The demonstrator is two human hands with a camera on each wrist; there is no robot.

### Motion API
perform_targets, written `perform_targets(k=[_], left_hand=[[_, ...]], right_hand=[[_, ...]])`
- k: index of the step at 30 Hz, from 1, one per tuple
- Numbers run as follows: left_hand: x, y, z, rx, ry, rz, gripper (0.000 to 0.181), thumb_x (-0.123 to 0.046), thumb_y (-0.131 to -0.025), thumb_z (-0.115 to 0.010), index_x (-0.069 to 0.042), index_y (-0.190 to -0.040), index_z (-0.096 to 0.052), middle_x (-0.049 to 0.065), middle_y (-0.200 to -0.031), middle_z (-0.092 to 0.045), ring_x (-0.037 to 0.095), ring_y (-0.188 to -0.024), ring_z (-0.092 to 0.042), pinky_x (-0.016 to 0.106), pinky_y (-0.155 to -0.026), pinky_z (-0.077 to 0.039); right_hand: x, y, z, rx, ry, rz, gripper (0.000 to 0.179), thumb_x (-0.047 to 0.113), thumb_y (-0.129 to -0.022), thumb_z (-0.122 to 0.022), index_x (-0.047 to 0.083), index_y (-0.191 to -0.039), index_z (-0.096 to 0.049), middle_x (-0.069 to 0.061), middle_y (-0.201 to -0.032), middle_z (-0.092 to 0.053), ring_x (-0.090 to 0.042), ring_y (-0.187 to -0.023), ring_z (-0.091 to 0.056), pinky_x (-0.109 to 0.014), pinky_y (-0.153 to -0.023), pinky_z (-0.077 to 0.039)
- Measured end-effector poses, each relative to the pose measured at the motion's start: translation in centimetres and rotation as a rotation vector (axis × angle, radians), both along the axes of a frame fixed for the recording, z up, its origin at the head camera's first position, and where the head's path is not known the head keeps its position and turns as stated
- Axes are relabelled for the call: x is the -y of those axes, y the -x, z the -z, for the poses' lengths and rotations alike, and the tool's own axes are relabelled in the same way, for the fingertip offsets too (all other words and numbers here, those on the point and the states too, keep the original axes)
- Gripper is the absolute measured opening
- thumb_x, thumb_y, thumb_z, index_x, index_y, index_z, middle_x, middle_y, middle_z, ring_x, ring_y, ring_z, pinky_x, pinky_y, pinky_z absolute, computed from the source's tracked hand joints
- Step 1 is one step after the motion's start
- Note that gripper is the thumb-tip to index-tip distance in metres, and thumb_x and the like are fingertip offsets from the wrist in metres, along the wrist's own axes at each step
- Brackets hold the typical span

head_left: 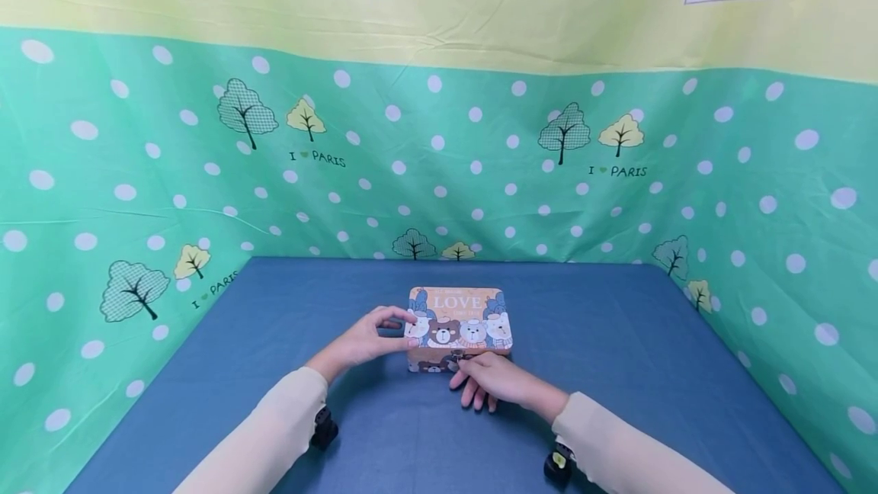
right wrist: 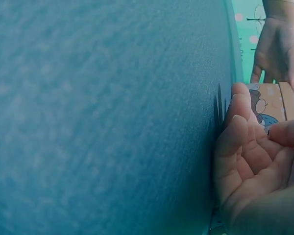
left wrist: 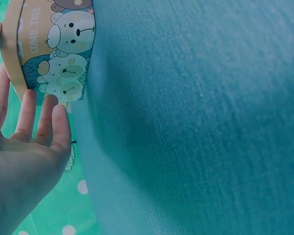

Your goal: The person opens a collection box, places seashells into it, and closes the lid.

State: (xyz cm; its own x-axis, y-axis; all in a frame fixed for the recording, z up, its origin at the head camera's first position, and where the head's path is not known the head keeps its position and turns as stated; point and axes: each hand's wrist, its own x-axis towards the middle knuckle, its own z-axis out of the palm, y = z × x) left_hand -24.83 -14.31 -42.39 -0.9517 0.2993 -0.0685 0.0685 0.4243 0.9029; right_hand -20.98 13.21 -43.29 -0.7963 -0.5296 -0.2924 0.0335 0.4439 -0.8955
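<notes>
A small tin box point(head_left: 473, 302) with a cartoon bear print and the word LOVE on its closed lid stands on the blue table. My left hand point(head_left: 366, 341) rests against the box's left end, fingers fairly straight and spread. The left wrist view shows the fingertips point(left wrist: 27, 95) at that end of the box. At the front side, my right hand point(head_left: 495, 381) pinches a small dark piece point(head_left: 456, 359) between thumb and forefinger; its kind is mostly hidden. In the right wrist view the other right fingers point(right wrist: 230, 139) are loosely bent.
The blue tabletop point(head_left: 329, 288) extends around the box on every side. Green dotted cloth point(head_left: 439, 166) with printed trees hangs behind and beside the table. A black wrist camera point(head_left: 324, 428) sits under the left sleeve, and another camera point(head_left: 559, 466) under the right one.
</notes>
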Motion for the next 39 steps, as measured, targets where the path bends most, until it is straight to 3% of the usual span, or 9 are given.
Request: perform_targets(k=[16, 25, 34, 39], left_hand=[[0.4, 0.0, -0.4, -0.046, 0.033, 0.02, 0.039, -0.038, -0.083, -0.083, -0.025, -0.118, -0.071, 0.006, -0.135, -0.052, 0.031, -0.124, -0.051, 0.057, -0.099, -0.043], [0.7, -0.1, -1.2, -0.089, 0.039, 0.049, 0.041, -0.035, -0.085, -0.082, -0.024, -0.122, -0.069, 0.005, -0.14, -0.05, 0.031, -0.126, -0.05, 0.057, -0.097, -0.046], [0.6, -0.2, -1.6, -0.094, 0.041, 0.04, 0.037, -0.036, -0.09, -0.077, -0.022, -0.123, -0.068, 0.005, -0.138, -0.051, 0.033, -0.126, -0.05, 0.055, -0.096, -0.046], [0.9, 0.0, -1.6, -0.229, 0.123, 0.053, 0.03, -0.034, -0.097, -0.069, -0.019, -0.122, -0.069, 0.006, -0.129, -0.056, 0.034, -0.122, -0.052, 0.053, -0.097, -0.045]], right_hand=[[-0.3, -0.1, -0.6, 0.051, 0.035, -0.009, 0.043, 0.028, -0.109, -0.041, 0.001, -0.107, -0.074, -0.006, -0.075, -0.068, -0.012, -0.056, -0.058, -0.026, -0.047, -0.047], [-1.7, -0.2, -2.2, -0.017, 0.016, -0.046, 0.045, 0.034, -0.109, -0.041, 0.001, -0.112, -0.072, -0.008, -0.079, -0.068, -0.016, -0.063, -0.061, -0.033, -0.056, -0.054], [-3.7, 0.5, -4.9, -0.262, -0.019, -0.095, 0.038, 0.029, -0.11, -0.043, 0.004, -0.115, -0.071, -0.007, -0.084, -0.069, -0.024, -0.073, -0.066, -0.037, -0.061, -0.057], [-5.3, 1.4, -5.6, -0.465, -0.071, -0.02, 0.03, 0.024, -0.108, -0.047, 0.008, -0.114, -0.071, -0.004, -0.082, -0.069, -0.027, -0.074, -0.066, -0.036, -0.062, -0.056]])
